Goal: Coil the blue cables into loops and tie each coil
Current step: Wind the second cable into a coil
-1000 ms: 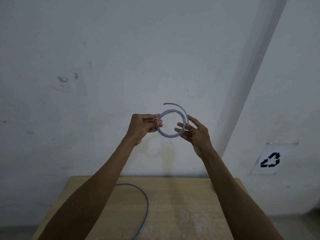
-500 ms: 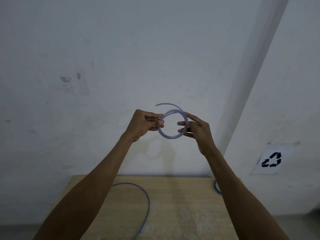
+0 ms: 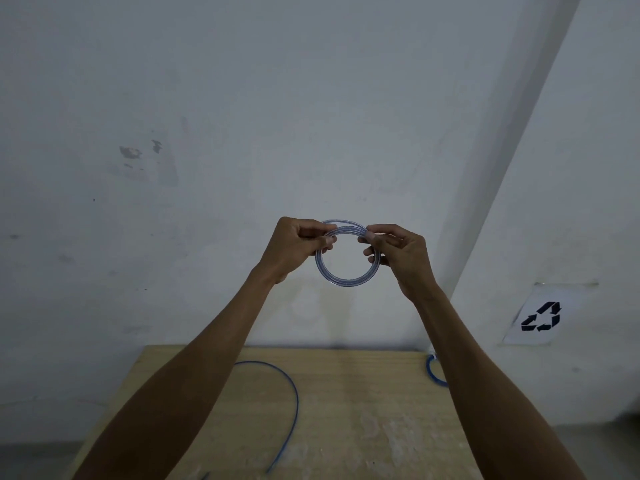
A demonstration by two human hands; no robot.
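The person had both arms stretched out and was holding a small coil of blue cable (image 3: 347, 280) up in the air, in front of the pale wall (image 3: 242, 116) and well above the far edge of the tabletop (image 3: 363, 417). The coil was a few turns of cable lying close together in a neat round ring, facing the camera pretty much flat on.

The left hand (image 3: 294, 249) had the ring at its upper left, fingers (image 3: 325, 240) curled in and pinching the strands against the thumb. The right hand (image 3: 398, 258) did the same at the upper right, with its fingers (image 3: 372, 237) bent round the cable and the lower ones hooked through the inside of the ring. So both hands were clamped on the same coil, one on each side. The bottom half hung free between them.

Down on the wooden tabletop, a loose blue cable (image 3: 292, 386) lay in a wide open arc on the left half, running toward the near edge. Another bit of blue cable (image 3: 431, 370) peeked out at the far right edge, mostly hidden behind the right forearm, so how it was wound couldn't be made out.

A paper sign with a black recycling symbol (image 3: 540, 317) was stuck to the wall on the right.
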